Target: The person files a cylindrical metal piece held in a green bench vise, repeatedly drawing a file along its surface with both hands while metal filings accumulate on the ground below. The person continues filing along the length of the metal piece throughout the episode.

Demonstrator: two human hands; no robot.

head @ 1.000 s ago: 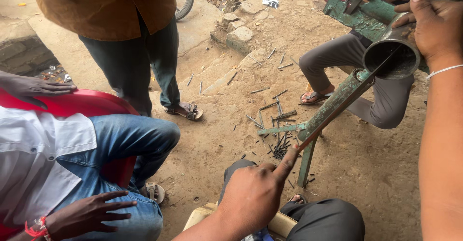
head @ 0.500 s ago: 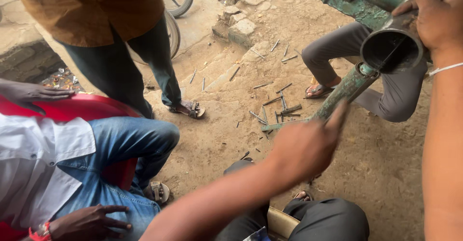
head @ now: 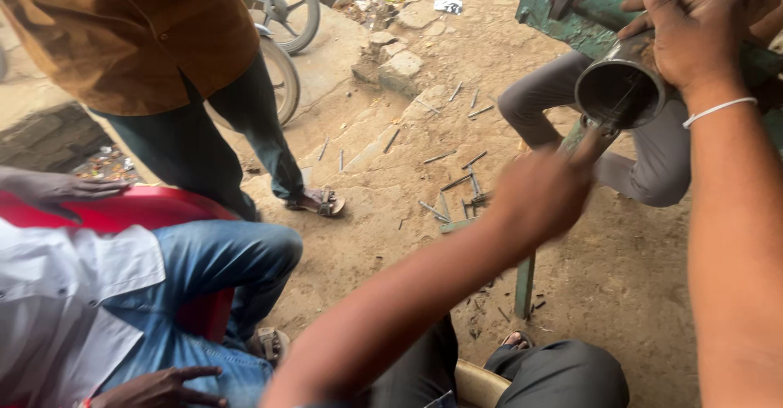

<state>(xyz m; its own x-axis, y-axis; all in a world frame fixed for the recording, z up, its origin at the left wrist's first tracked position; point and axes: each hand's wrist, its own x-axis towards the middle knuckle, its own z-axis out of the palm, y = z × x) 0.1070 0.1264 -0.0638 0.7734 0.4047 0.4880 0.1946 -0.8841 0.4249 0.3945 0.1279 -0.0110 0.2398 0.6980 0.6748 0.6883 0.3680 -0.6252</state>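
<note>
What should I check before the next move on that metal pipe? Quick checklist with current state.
1. Right hand gripping the metal pipe from above: ok.
2. Left hand placement: blurred, reaching towards the pipe's open mouth; contact cannot tell.
3. Pipe bore free of debris: cannot tell, interior is dark.
4. Green stand footing: leg on loose dirt; stability cannot tell.
5. Ground below: scattered metal rods lie near the stand, not ok.
6. Bystanders: seated person's knee close beside the pipe, not ok.
</note>
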